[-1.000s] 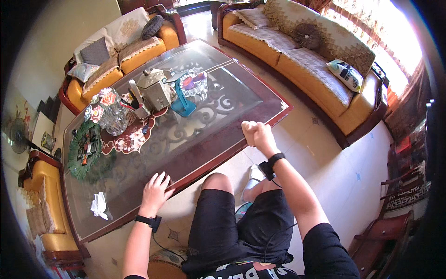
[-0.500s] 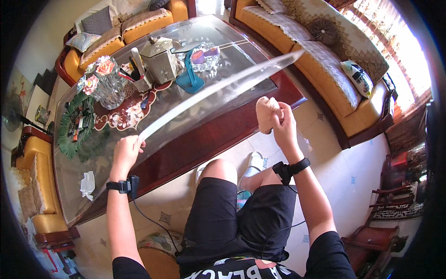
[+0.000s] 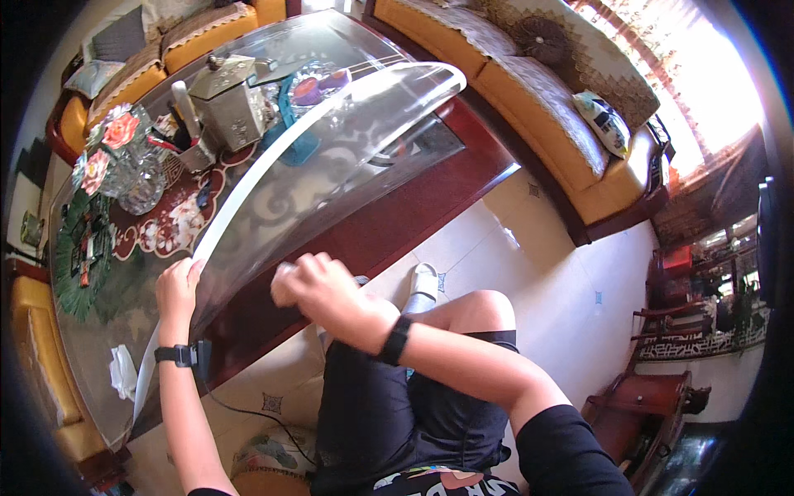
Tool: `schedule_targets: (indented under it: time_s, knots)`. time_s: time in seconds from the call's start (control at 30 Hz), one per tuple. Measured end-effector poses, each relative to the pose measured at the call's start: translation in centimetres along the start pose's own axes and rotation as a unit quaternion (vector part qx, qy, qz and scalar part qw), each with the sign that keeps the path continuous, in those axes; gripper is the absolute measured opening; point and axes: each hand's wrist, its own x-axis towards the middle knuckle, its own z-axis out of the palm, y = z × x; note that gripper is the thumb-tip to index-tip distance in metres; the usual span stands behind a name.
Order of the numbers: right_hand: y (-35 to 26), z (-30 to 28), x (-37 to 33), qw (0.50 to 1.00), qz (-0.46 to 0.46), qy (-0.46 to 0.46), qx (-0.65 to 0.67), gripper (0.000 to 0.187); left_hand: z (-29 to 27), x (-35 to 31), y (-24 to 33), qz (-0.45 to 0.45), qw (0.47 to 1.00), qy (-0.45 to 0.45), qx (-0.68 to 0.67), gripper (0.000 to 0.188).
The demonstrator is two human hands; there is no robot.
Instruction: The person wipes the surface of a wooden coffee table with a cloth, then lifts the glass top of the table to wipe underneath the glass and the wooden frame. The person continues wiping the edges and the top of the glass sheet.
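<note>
My left hand [image 3: 175, 291] is closed on the edge of a clear plastic table cover [image 3: 236, 198]. That edge is lifted off the table and arcs up and away to the right. My right hand [image 3: 335, 293], smeared by motion, is curled in front of the table's near edge, to the right of my left hand. A pale beige cloth [image 3: 283, 285] shows as a blur at its fingers, mostly hidden by the hand. The cover hangs over the dark red wooden coffee table [image 3: 356, 223].
On the table stand a metallic lidded box [image 3: 227, 103], a pen holder [image 3: 197, 155], a glass flower vase [image 3: 142, 183], a blue stand [image 3: 298, 149] and a crumpled tissue [image 3: 123, 372]. A green leaf-shaped mat [image 3: 83, 256] lies at left. Orange sofas [image 3: 529, 124] surround the table.
My right hand has swung left and down with the beige cloth, in front of the table. My left hand still grips the cover, whose raised edge now bows more. The view has shifted right.
</note>
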Motion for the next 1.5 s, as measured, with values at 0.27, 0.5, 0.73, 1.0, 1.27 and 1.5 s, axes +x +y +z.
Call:
schedule_targets:
  time_s: [0.27,0.5,0.73,1.0,1.27,1.5]
  knots:
    - [0.4,2.4,-0.4,0.985,-0.12,0.001,-0.122,0.045,1.1,-0.9,-0.6,-0.024,1.0,-0.014,-0.001,0.04]
    - [4.4,1.5,-0.5,0.996,-0.085,0.014,-0.039,0.032,1.2,-1.3,-0.7,-0.028,0.999,-0.019,0.021,0.041]
    - [12.4,-1.6,-3.4,0.997,0.075,0.025,0.0,0.035,1.6,-1.5,-0.5,-0.054,0.998,-0.041,0.005,0.039]
    - [34.3,-8.9,-8.6,0.947,0.269,0.149,-0.09,0.021,2.0,-1.4,-0.6,-0.049,0.997,-0.045,0.024,0.039]
    - [35.2,-8.5,-6.7,0.947,0.244,0.161,-0.132,0.018,2.3,-1.1,-0.7,-0.044,0.998,-0.043,0.028,0.038]
    - [15.6,-3.6,-1.5,0.989,-0.001,-0.042,-0.143,0.043,2.4,-1.9,-1.8,-0.04,0.997,-0.038,0.059,0.04]
